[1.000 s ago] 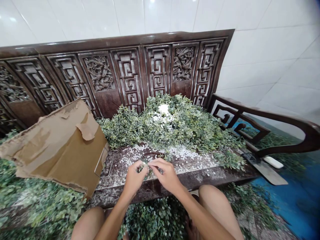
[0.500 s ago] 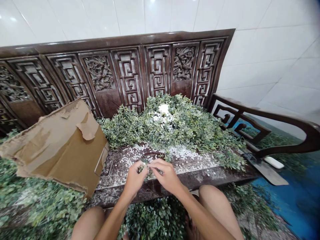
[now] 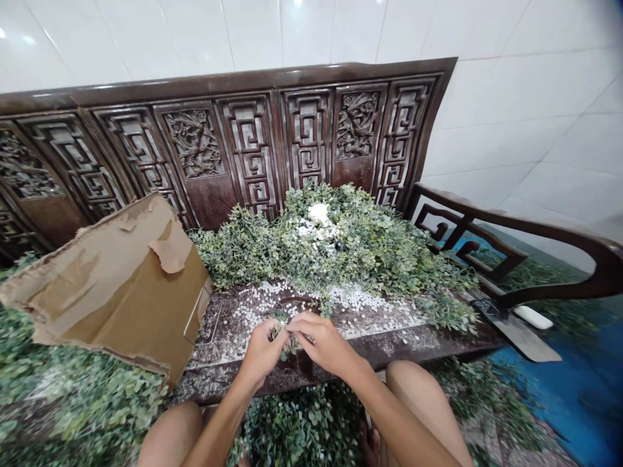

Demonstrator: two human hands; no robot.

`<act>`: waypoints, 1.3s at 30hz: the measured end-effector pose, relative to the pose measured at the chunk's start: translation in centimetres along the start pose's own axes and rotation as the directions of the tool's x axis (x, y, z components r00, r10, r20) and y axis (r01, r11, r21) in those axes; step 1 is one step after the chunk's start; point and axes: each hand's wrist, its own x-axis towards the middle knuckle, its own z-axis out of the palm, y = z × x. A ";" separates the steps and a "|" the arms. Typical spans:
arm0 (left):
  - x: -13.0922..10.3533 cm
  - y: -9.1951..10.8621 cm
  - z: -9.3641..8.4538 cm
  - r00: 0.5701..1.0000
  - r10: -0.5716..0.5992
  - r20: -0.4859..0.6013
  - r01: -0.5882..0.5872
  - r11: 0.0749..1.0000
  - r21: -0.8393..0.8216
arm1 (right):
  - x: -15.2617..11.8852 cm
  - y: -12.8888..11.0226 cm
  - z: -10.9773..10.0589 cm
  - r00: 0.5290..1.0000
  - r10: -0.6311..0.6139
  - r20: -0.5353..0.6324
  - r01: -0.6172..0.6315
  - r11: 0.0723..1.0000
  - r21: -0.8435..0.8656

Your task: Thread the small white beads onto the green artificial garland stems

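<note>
My left hand [image 3: 263,349] is closed around a small sprig of green leaves [image 3: 291,348], some of which show above and below the fingers. Against it, the pinched fingertips of my right hand [image 3: 318,338] meet the left thumb and forefinger; whatever tiny piece lies between them is hidden. Both hands are over the front edge of a dark wooden bench [image 3: 399,344]. Many small white discs [image 3: 357,298] lie scattered on the seat just beyond. Behind these rises a heap of leafy artificial sprigs [image 3: 389,250], with a cluster of white pieces [image 3: 318,213] on top.
A torn cardboard box [image 3: 141,298] stands on the left, near a bent metal wire [image 3: 214,321]. At the right armrest [image 3: 535,227] are a flat dark board [image 3: 516,331] and a white case [image 3: 533,316]. More greenery [image 3: 306,421] lies below, between the knees.
Both hands stay together at the bench edge. The left hand has turned and shifted slightly, and more leaves show beneath the fingers.
</note>
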 end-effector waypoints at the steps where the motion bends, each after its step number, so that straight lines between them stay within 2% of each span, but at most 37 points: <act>1: 0.0 0.0 0.0 1.000 -0.006 0.015 0.006 1.000 0.004 | 0.0 0.0 -0.1 1.000 0.006 0.017 -0.006 1.000 -0.005; 5: 0.2 0.0 0.0 0.998 -0.014 0.055 0.015 1.000 -0.027 | -0.1 -0.2 -0.4 0.998 0.055 0.011 -0.055 0.998 -0.008; 8: 0.4 0.0 0.1 0.999 -0.023 0.041 0.026 0.997 -0.076 | -0.1 -0.3 -0.5 0.995 0.094 -0.010 -0.095 0.995 -0.007; 13: 0.4 -0.4 0.1 0.999 -0.029 0.021 0.030 0.998 -0.062 | 0.0 -0.1 -0.2 0.993 0.113 0.020 -0.112 0.993 -0.023; 19: 0.4 0.2 -0.2 0.996 -0.023 0.087 0.035 0.991 -0.128 | 0.1 0.4 0.1 0.963 0.251 -0.097 -0.236 0.961 0.144; 22: 0.2 0.7 -0.2 0.991 -0.014 0.132 0.037 0.984 -0.175 | 0.1 0.7 0.0 0.945 0.308 -0.111 -0.275 0.931 0.239; 25: 0.1 0.9 -0.3 0.986 -0.020 0.165 0.053 0.979 -0.197 | 0.2 0.9 -0.2 0.930 0.364 -0.052 -0.321 0.872 0.370; 30: -0.1 0.7 -0.3 0.974 -0.036 0.224 0.086 0.972 -0.218 | 0.2 1.0 -0.5 0.880 0.468 0.082 -0.430 0.710 0.558; 34: -0.4 0.5 0.1 0.969 -0.054 0.243 0.111 0.967 -0.230 | 0.1 1.4 -0.6 0.873 0.468 0.136 -0.460 0.697 0.551; 39: -0.6 0.8 0.3 0.941 -0.155 0.299 0.252 0.915 -0.317 | -0.2 1.9 -0.9 0.877 0.438 0.198 -0.472 0.705 0.529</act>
